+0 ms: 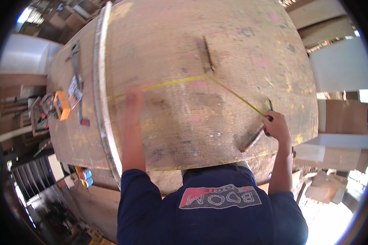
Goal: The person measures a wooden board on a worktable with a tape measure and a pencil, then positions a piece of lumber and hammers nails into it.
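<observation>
A yellow tape measure [173, 83] is pulled out across a worn, paint-spotted wooden board [184, 130], bending near the middle. My right hand [277, 125] is closed round its dark case at the right, mostly hidden by the fingers. A slim dark tip sticks up past that hand, and a rod-like tool [252, 141] slants down-left from it; whether I hold the rod cannot be told. My left hand [135, 98] is over the tape near its left end, its fingers smeared by motion. Beyond the tape's bend lies a thin dark stick [208, 54].
A long pale straight strip [104, 81] crosses the board left of my left hand. Farther left lie a handsaw-like tool [77, 61], a clear plastic bag [74, 93] and an orange box [62, 105]. Pale sheets [339, 65] stand at the right.
</observation>
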Motion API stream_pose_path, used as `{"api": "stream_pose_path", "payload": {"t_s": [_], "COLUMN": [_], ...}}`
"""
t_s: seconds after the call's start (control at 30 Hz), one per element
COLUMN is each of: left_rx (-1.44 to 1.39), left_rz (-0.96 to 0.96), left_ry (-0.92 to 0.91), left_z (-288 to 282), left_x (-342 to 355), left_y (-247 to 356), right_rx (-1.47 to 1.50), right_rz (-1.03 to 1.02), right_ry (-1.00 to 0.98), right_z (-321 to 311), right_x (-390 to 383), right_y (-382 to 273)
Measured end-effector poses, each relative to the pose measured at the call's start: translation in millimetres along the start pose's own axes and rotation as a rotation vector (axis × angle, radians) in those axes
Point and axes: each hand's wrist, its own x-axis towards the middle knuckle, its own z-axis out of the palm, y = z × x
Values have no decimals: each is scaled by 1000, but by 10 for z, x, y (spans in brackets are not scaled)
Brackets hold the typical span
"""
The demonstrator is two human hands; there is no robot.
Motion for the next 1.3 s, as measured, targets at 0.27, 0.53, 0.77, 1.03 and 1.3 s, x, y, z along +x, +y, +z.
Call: {"api": "stream_pose_path", "payload": {"t_s": [0.27,0.53,0.77,1.03,1.3], "left_rx": [-446,-464,-1451,-1057,-257], "left_rz": [217,-94,-653,-874,-1106], "left_ry": [-67,49,-100,686,672], "left_z": [209,-824,-1089,-2133,-2110], "left_x": [-880,-1673,-2394,-2789,-3261], "left_y": [1309,2225,1538,-669,-2972], "right_rx": [-81,33,328,207,-505], "right_rz": [-150,-245,-409,-731,-264], "right_ry": [-392,-360,-515,-322,502], "right_z": [459,1804,2663,2964,2484], "right_x": [-229,-562,-1091,-1122,-539], "right_y": [-570,-1539,-2715,-3250,-1161]}}
